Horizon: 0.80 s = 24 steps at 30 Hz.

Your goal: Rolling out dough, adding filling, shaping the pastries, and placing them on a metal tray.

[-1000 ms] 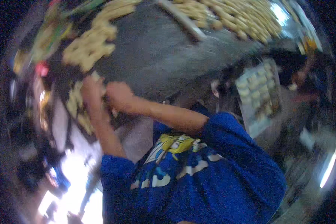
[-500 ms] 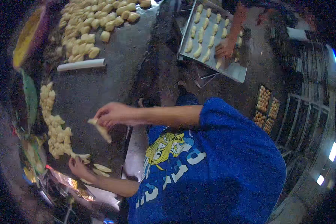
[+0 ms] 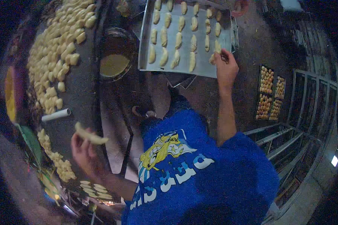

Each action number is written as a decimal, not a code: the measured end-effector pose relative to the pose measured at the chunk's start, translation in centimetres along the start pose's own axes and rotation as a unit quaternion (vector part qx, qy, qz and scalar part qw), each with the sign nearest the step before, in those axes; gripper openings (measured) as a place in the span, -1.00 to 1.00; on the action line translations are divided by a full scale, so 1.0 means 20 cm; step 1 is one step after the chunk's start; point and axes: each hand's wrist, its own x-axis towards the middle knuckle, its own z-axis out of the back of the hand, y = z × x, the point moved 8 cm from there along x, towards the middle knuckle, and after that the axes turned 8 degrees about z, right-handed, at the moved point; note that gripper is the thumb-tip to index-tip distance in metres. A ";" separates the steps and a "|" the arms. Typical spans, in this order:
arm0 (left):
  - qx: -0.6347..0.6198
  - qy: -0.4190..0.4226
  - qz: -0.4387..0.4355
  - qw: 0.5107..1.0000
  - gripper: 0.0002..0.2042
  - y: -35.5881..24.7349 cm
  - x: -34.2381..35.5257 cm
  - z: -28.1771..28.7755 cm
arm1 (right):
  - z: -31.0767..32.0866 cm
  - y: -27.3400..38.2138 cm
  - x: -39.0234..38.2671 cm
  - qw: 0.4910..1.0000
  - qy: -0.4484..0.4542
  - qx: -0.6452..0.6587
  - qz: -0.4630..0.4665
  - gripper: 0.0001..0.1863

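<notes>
My left hand (image 3: 84, 150) is closed on a long, pale dough strip (image 3: 91, 136), held up beside the table edge. The strip sticks out past my fingers at both ends. Over at the metal tray (image 3: 202, 71), my right hand (image 3: 227, 67) pinches a dough roll (image 3: 213, 59) at the near right corner. Rows of shaped dough rolls (image 3: 178, 40) lie on the tray. Several flat dough strips (image 3: 95, 190) rest on the table's near end, below my left hand. A line of small dough pieces (image 3: 60, 164) runs along the table's left side.
Many dough pieces (image 3: 60, 56) cover the far part of the dark table (image 3: 87, 75), near a white rolling pin (image 3: 56, 114). A round container (image 3: 115, 65) stands between table and tray. Another person's hand (image 3: 240, 6) shows beyond the tray. Baked-goods trays (image 3: 269, 92) and metal racks (image 3: 313, 97) are right.
My right hand has swung from the table to the tray with its dough. My left hand has lifted a dough strip. The other person's hand has withdrawn from the tray.
</notes>
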 end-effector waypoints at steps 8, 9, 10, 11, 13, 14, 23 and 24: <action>-0.090 0.257 0.191 0.943 -0.64 0.14 0.07 -1.51 | -0.25 -0.66 0.04 0.943 0.128 -0.306 -0.016 -0.62; -0.052 0.259 0.195 0.945 -0.66 0.17 0.06 -1.61 | -0.16 -0.64 0.03 0.952 0.066 -0.298 -0.027 -0.59; -0.059 0.268 0.197 0.941 -0.67 0.19 0.03 -1.72 | -0.10 -0.61 0.00 0.951 0.073 -0.298 -0.030 -0.59; -0.064 0.272 0.208 0.937 -0.68 0.21 0.00 -1.82 | -0.09 -0.60 -0.04 0.978 0.134 -0.147 -0.067 -0.58; -0.062 0.288 0.220 0.930 -0.71 0.24 -0.05 -2.03 | -0.07 -0.49 -0.13 0.976 0.189 0.010 -0.103 -0.57; -0.060 0.299 0.240 0.922 -0.73 0.26 -0.08 -2.12 | -0.10 -0.43 -0.20 0.955 0.238 0.102 -0.144 -0.58; -0.108 0.367 0.153 0.911 -0.77 0.11 -0.16 -2.47 | 0.28 -0.39 0.04 0.993 0.047 0.070 -0.077 -0.75; -0.067 0.341 0.080 0.934 -0.77 0.09 -0.11 -2.42 | 0.29 -0.43 0.05 0.990 0.000 0.120 -0.069 -0.77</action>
